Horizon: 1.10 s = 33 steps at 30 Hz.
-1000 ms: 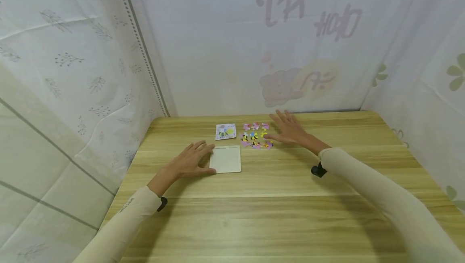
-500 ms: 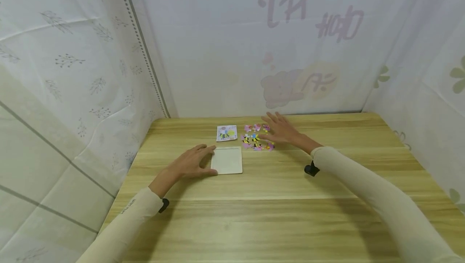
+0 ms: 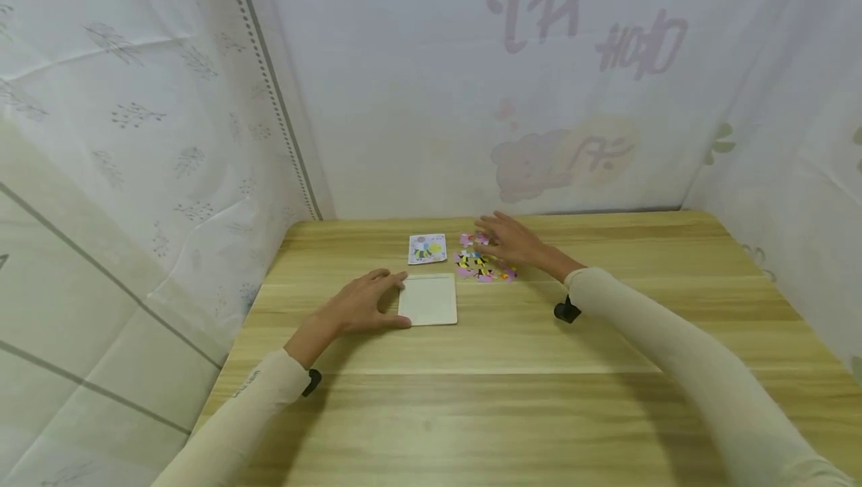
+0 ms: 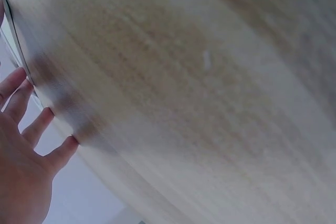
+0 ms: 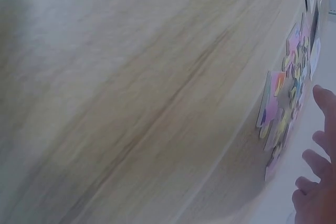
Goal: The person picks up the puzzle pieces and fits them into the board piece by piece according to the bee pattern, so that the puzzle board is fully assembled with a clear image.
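Observation:
A flat cream-white square board [image 3: 431,301] with a raised-looking rim lies mid-table. My left hand [image 3: 358,304] rests against its left side, the thumb by the near corner and fingertips by the far one. The left wrist view shows this hand [image 4: 23,166] with fingers spread and tips on the table. Pink, yellow and black jigsaw pieces [image 3: 483,271] lie in a loose group right of the board. Above their far right part hovers my right hand [image 3: 509,239], covering some of them. In the right wrist view its loosely bent fingers [image 5: 317,163] hold nothing visible, apart from the pieces [image 5: 270,103].
A square picture card [image 3: 427,249] with a bee on it lies behind the board, left of the pieces. The wooden table [image 3: 471,405] ends at a pale printed curtain [image 3: 404,98] at the back, with more curtain on both sides.
My right hand has moved left, from beside the jigsaw pieces to over their far right part, and its fingers have drawn closer together. My left hand stays at the board.

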Each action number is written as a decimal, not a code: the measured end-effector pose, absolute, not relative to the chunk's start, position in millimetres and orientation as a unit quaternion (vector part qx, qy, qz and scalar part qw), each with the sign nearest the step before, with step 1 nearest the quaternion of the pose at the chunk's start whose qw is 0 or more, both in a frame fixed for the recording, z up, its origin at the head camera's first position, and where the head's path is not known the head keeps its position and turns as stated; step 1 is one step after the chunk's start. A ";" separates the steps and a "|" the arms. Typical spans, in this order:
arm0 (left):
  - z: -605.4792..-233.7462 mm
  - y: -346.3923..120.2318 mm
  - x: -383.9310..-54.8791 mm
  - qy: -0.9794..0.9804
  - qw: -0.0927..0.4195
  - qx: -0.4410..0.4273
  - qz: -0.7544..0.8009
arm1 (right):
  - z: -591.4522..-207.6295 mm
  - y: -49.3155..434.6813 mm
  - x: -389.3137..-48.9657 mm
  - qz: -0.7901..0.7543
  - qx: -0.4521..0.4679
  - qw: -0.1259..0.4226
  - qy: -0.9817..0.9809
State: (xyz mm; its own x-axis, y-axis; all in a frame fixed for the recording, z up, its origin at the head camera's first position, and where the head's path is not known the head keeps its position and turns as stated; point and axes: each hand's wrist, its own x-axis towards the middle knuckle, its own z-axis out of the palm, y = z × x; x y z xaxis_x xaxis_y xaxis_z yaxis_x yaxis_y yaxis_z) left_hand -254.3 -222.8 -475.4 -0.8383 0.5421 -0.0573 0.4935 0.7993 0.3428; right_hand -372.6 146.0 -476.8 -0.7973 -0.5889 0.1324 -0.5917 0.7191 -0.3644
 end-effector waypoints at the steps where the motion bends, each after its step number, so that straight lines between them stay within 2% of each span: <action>1: -475.2 -222.7 -254.3 0.945 0.077 0.273 0.161 | -476.6 144.5 -373.6 0.200 0.322 0.005 -0.925; 11: -477.4 -221.4 -255.8 0.945 0.062 0.282 0.153 | -479.9 134.2 -381.8 0.225 0.352 0.014 -0.909; 23: -476.6 -218.3 -255.4 0.945 0.052 0.286 0.150 | -479.9 122.1 -383.0 0.236 0.342 0.002 -0.910; 33: -477.4 -218.6 -256.3 0.946 0.053 0.281 0.151 | -480.7 115.0 -386.7 0.241 0.345 0.015 -0.907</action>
State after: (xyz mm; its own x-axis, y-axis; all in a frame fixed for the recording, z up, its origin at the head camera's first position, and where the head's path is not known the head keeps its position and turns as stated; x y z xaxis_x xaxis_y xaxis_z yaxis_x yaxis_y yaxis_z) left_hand -256.3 -218.6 -477.4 -0.8365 0.5478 -0.0151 0.5159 0.7965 0.3153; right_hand -386.7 115.0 -480.7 -0.7613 -0.6191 0.1927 -0.6332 0.6458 -0.4267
